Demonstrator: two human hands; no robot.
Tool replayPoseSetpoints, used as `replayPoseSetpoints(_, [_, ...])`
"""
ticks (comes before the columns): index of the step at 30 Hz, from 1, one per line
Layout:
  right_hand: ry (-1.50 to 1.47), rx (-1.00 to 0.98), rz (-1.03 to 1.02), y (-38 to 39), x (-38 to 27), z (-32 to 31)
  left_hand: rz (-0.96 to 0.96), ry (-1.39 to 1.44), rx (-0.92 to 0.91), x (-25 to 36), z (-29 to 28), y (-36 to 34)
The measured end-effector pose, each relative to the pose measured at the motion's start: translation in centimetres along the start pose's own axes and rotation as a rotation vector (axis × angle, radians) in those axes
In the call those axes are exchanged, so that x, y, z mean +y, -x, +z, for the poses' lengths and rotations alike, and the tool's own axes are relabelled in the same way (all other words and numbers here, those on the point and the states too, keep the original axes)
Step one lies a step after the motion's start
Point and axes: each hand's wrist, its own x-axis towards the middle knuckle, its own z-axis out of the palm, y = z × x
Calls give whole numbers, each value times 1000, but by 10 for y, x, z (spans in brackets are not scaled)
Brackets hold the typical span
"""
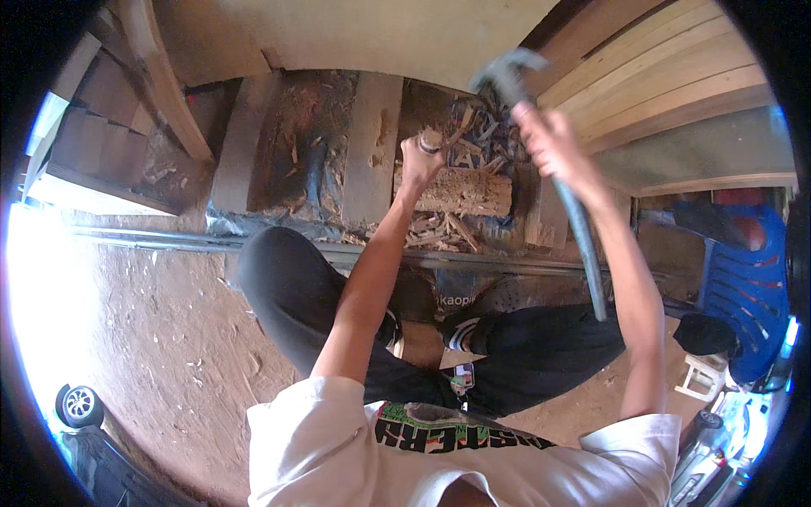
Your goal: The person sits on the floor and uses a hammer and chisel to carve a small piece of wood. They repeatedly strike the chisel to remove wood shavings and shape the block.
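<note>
My left hand [416, 167] is closed round a short tool with a rounded top [430, 141], held upright over broken, splintered wood [465, 193]. My right hand [553, 148] grips a claw hammer [507, 76], raised up and to the right of my left hand, its metal head slightly blurred. A long grey-blue bar [583, 253] runs down from behind my right hand; I cannot tell whether it is part of the hammer. Wood chips and splinters [435, 230] lie around the work spot, between flat boards [363, 152].
Wooden panels [642, 76] frame the top and right, stacked boards [93, 152] the left. My bent legs [287, 287] are below the work. A blue plastic chair [743, 287] and a white stool [701, 376] are at right; vehicles [80, 410] show at the lower rim.
</note>
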Motion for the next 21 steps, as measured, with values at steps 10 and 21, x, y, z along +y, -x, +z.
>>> replayPoseSetpoints(10, [445,-66,-14,0,40,83,-126,123,-118,1,1,-1])
replayPoseSetpoints(21, [-505,550,-499,12,-63,3,-23,63,-8,2,2,3])
